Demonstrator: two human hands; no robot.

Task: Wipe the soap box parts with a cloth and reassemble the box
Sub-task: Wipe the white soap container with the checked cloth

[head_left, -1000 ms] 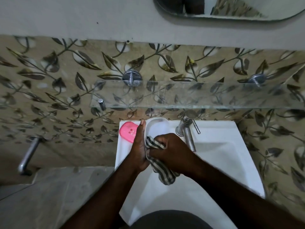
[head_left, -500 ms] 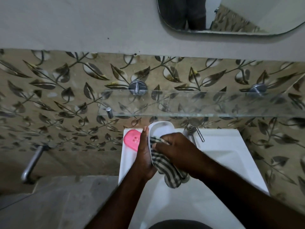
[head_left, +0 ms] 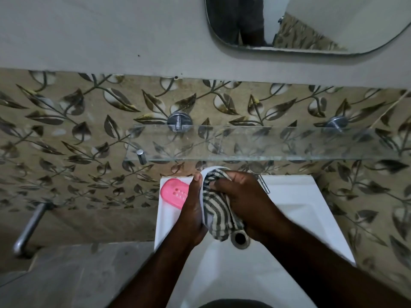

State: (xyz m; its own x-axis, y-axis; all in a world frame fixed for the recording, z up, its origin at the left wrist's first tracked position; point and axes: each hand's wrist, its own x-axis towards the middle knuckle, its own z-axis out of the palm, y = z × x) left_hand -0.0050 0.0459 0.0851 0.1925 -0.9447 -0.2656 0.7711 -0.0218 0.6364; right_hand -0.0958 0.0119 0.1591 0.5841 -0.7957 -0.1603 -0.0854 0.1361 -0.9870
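My left hand (head_left: 193,210) grips the white soap box part (head_left: 208,171) upright over the sink, thumb on its left rim. A striped grey-and-white cloth (head_left: 216,207) fills the inside of the part, and my right hand (head_left: 242,196) is closed on the cloth and presses it in. Only the top rim and left edge of the white part show. The pink perforated soap box part (head_left: 174,193) lies flat on the back left corner of the white sink (head_left: 300,210), just left of my left hand.
A glass shelf (head_left: 255,143) juts from the leaf-patterned wall right above my hands. The tap lever (head_left: 263,184) sticks out behind my right hand. The drain hole (head_left: 240,237) lies below the cloth. A metal bar (head_left: 29,227) is mounted at the far left.
The cloth has moved up inside the white part and now covers nearly all of it. The view has tilted, so the hands sit lower in the frame.
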